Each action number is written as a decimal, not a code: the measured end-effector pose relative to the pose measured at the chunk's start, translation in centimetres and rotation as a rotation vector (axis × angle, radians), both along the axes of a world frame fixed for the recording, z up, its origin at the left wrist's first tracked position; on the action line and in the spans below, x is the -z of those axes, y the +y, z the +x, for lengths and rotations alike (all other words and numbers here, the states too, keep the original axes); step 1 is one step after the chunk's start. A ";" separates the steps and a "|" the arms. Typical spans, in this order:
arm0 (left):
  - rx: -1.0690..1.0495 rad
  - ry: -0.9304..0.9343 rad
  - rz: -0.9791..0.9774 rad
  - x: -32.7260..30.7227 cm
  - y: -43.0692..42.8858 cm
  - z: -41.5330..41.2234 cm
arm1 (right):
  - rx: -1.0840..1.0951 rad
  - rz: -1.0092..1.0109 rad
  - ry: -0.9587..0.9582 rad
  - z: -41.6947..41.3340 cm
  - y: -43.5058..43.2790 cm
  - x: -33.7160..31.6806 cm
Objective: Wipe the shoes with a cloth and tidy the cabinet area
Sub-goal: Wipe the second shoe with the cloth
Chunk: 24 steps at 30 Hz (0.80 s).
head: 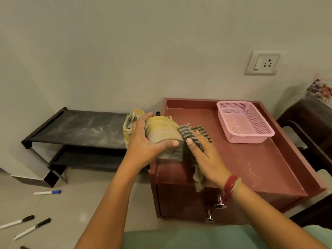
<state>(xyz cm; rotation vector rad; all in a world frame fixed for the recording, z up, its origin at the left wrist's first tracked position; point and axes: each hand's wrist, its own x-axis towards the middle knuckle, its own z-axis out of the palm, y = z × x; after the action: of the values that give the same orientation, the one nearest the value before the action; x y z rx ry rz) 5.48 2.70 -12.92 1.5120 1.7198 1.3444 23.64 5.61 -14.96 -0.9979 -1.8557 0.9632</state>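
Note:
A dusty yellow shoe (162, 132) lies on its side at the left edge of the red-brown cabinet top (239, 159), its sole facing me. My left hand (147, 141) grips it from the left, fingers over the top and thumb across the sole. A second yellow shoe (130, 123) sits just behind, partly hidden. My right hand (204, 155) presses a dark striped cloth (193, 135) against the shoe's right side; the cloth hangs down over the cabinet front.
A pink plastic basket (244, 123) stands at the back of the cabinet top. A dusty black shoe rack (80, 130) stands left against the wall. Several markers (47, 192) lie on the floor at left. A dark stool (309, 123) is at right.

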 end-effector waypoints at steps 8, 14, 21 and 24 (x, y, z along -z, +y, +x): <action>-0.034 0.032 0.003 0.1 0.1 0.4 | -0.029 -0.105 0.021 0.1 0.8 0.5; -0.031 0.047 0.017 0.2 0.0 0.5 | -0.158 -0.111 0.179 0.0 0.0 -0.3; -0.060 0.059 0.026 0.3 -0.1 0.7 | -0.186 -0.136 0.178 0.1 -0.1 -0.1; -0.066 0.049 0.006 0.2 -0.1 0.9 | -0.130 -0.159 0.195 0.4 0.5 -0.3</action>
<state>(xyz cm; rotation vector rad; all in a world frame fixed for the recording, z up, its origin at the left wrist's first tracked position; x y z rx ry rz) 6.39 2.62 -13.15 1.5151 1.8118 1.3566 24.09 6.12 -14.63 -0.8501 -1.7182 1.2561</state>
